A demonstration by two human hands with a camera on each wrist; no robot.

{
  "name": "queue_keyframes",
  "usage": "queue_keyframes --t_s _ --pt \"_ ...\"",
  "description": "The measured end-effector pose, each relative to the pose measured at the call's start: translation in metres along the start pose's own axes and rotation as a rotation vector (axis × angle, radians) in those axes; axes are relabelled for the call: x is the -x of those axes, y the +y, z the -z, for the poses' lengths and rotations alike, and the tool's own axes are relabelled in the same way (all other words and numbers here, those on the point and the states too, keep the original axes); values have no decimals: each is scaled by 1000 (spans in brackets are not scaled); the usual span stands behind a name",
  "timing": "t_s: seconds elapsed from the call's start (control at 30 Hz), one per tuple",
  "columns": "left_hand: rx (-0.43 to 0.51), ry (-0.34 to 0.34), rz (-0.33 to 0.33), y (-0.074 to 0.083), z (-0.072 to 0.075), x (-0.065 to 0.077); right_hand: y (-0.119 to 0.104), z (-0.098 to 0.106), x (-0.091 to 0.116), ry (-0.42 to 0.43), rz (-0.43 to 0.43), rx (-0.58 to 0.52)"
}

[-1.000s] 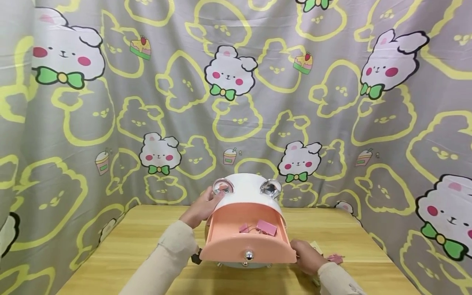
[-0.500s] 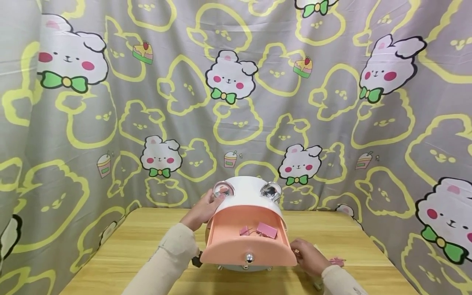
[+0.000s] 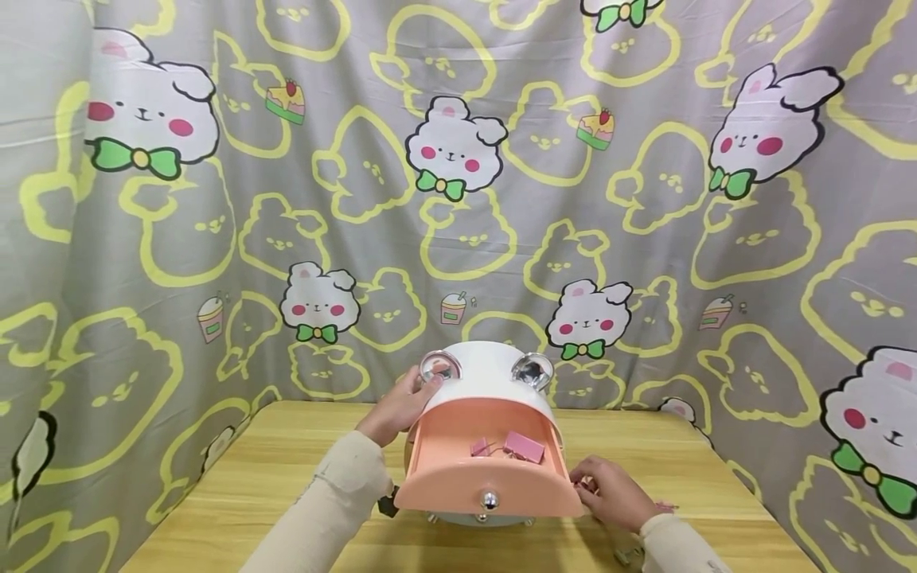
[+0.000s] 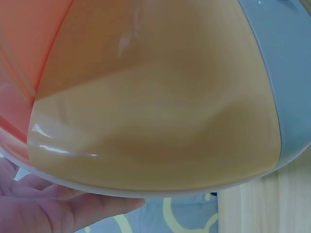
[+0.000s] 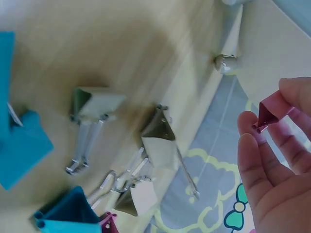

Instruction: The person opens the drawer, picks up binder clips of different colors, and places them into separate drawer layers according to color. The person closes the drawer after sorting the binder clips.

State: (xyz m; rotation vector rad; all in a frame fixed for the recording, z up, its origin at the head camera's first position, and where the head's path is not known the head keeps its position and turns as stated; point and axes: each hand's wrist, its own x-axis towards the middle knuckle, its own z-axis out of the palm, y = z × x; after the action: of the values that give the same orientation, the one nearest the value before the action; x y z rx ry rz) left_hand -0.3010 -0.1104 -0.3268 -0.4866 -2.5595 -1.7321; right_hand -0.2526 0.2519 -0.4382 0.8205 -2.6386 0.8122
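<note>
A frog-shaped drawer box [image 3: 469, 371] with a white top and silver-rimmed eyes stands mid-table in the head view. Its peach drawer [image 3: 447, 487] is pulled out and bears pink binder clips [image 3: 524, 448]. My left hand [image 3: 397, 407] rests on the box's upper left side, thumb near one eye; its fingers [image 4: 104, 206] lie straight along the white rim in the left wrist view. Beside the drawer's right front corner, my right hand [image 3: 614, 495] pinches a small magenta binder clip [image 5: 272, 108], seen clearly in the right wrist view.
White binder clips [image 5: 163, 150] and blue binder clips [image 5: 68, 213] lie on the wooden table [image 3: 301, 461] to the right of the box. A dark object [image 3: 388, 502] shows by the drawer's left corner. A patterned curtain [image 3: 501, 239] closes off the back and sides.
My right hand has shifted slightly right and away from the drawer's corner, and the pinched clip shows better. The left hand stays on the box. The head view has turned a little.
</note>
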Motion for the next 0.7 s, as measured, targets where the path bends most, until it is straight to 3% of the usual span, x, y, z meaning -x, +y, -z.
queue_keyframes --t_s 0.33,0.7 --pt "24 -5 1 -1 0 -3 -6 18 -4 -18 -84 -30" --pt "10 -3 -4 -2 0 -1 -6 23 -7 27 -63 -1"
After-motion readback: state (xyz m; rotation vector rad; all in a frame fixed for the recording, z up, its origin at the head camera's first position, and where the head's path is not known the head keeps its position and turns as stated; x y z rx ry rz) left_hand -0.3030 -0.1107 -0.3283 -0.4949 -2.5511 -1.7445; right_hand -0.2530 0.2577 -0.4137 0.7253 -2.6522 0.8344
